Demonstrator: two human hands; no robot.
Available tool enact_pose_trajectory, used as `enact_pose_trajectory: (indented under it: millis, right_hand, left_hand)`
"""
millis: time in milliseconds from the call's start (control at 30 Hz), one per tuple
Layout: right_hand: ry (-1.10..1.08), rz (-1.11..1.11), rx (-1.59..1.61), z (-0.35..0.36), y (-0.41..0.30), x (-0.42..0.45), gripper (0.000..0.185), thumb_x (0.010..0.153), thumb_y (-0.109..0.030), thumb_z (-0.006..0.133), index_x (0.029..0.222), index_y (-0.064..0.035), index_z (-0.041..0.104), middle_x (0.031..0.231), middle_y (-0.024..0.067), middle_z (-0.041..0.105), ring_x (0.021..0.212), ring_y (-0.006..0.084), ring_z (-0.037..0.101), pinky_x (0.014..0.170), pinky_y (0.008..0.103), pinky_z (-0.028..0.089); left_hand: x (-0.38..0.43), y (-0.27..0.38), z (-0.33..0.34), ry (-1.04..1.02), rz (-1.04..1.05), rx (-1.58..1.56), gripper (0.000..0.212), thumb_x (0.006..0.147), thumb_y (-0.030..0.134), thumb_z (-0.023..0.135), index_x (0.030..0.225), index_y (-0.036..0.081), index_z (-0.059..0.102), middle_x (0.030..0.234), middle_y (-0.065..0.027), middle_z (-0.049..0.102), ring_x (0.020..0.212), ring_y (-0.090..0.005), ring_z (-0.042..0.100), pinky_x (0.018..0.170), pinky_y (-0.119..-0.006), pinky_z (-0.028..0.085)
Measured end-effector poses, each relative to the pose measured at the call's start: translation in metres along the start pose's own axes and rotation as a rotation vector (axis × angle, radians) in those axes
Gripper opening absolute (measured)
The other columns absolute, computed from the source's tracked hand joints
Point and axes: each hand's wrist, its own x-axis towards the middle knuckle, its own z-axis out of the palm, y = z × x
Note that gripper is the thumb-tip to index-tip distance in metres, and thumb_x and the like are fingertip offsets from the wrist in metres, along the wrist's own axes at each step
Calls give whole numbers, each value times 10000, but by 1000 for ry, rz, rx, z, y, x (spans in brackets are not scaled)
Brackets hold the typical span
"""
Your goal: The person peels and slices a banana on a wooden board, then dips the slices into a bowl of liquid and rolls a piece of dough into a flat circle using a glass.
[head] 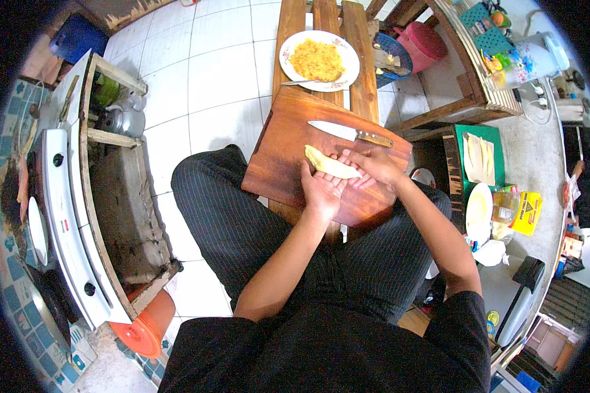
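A pale yellow, elongated piece of food, perhaps peeled banana or dough, (332, 164) lies across the fingers of both my hands, above a reddish-brown wooden cutting board (280, 157). My left hand (322, 189) is palm up under the piece, its thumb raised at the piece's left end. My right hand (371, 167) has its fingers at the piece's right end, with the fingertips partly beneath it. Beyond my hands, a kitchen knife (349, 134) rests on the board, its wooden handle to the right. A floral-rimmed white plate (351, 61) holds shredded orange-yellow food (316, 59) and a metal utensil (300, 82).
A slatted wooden bench (364, 98) stands under the plate and board. At the right, a green surface (497, 169) bears pale strips on brown paper, beside a white dish (479, 211). A white stove (69, 221) is at the left; a blue basket (404, 54) stands behind the bench.
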Motion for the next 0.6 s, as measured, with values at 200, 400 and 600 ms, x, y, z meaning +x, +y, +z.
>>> enact_pose_trajectory:
  millis: [200,400,600]
  right_hand:
    - [96,-172,189,-2,28,26,611,964,-610,546,1025,-17,682,809,60,705,700,166,681,664,280,575]
    - [-572,27,892,1,33,55,648,958,-675,493,999,-59,687,788,30,695,696,128,671,644,270,559]
    - [-546,-21,685,13,9,70,779,987,-651,436,1166,80,638,978,156,737,824,228,725,770,326,605]
  left_hand:
    - [-8,2,9,-51,12,34,859,981,696,329,1432,-31,410,1500,-229,461,1400,-331,443,1188,-453,313]
    - [-22,7,26,-85,-40,-59,839,998,647,365,1437,-68,374,1503,-232,452,1404,-336,435,1208,-456,282]
    - [-22,15,24,-52,-43,-78,769,1008,582,419,1411,-72,388,1456,-233,478,1389,-346,443,1211,-472,281]
